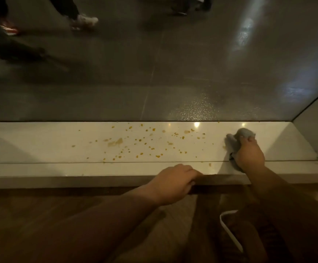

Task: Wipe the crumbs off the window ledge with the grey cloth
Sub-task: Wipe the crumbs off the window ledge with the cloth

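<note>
A white window ledge [40, 149] runs across the view below the glass. Several orange-yellow crumbs [141, 145] and a smeared patch [115, 142] lie scattered over its middle. My right hand [249, 154] is shut on a bunched grey cloth [243, 134], pressed on the ledge just right of the crumbs. My left hand [175, 181] rests on the ledge's front edge, fingers curled over it, holding nothing.
The window pane [154, 73] rises directly behind the ledge; a grey floor and people's legs and shoes [84, 19] show through it. The ledge ends at a slanted white side wall [291, 143] on the right. Wooden floor [40, 215] lies below.
</note>
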`<state>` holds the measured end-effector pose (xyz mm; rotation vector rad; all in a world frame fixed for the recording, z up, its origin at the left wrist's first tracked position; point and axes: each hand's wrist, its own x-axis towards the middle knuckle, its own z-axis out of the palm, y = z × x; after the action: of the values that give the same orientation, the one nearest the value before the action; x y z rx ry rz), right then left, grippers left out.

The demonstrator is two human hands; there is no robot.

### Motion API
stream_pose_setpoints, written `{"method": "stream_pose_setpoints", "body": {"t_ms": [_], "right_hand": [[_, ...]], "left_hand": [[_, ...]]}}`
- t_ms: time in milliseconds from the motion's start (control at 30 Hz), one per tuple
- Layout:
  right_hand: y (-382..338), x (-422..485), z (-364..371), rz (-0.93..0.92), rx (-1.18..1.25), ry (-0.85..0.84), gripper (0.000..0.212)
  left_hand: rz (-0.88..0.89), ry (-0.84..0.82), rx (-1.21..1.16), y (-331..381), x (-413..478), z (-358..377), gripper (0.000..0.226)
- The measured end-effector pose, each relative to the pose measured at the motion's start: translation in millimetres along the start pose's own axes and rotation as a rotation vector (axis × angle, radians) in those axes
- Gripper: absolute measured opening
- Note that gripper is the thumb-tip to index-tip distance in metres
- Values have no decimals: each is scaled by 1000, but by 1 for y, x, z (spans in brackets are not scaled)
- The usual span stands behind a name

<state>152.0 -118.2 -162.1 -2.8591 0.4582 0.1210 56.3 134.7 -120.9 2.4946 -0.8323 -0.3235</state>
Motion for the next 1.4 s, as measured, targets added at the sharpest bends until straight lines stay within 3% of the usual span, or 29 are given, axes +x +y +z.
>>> {"method": "stream_pose_setpoints", "body": {"t_ms": [167, 267, 333, 600, 1100, 1300, 1400], "right_hand": [[15, 11, -1, 151, -114, -159, 51], [21, 10, 15, 67, -225, -269, 60], [24, 8, 27, 94, -158, -309, 61], [22, 9, 48, 121, -13, -111, 58], [-56, -21, 75, -88, -29, -155, 62], [-82, -34, 78, -84, 105, -176, 69], [-88, -37, 80, -101, 106, -191, 71]], "left_hand": [[-82, 58, 107, -65, -23, 3, 48], [-156, 19, 90, -94, -29, 7, 46], [-178, -40, 75, -107, -32, 10, 48], [-152, -61, 68, -131, -34, 16, 57], [-165, -111, -30, -127, -18, 0, 43], [-173, -124, 78, -118, -22, 2, 47], [-193, -197, 279, -115, -23, 3, 62]]}}
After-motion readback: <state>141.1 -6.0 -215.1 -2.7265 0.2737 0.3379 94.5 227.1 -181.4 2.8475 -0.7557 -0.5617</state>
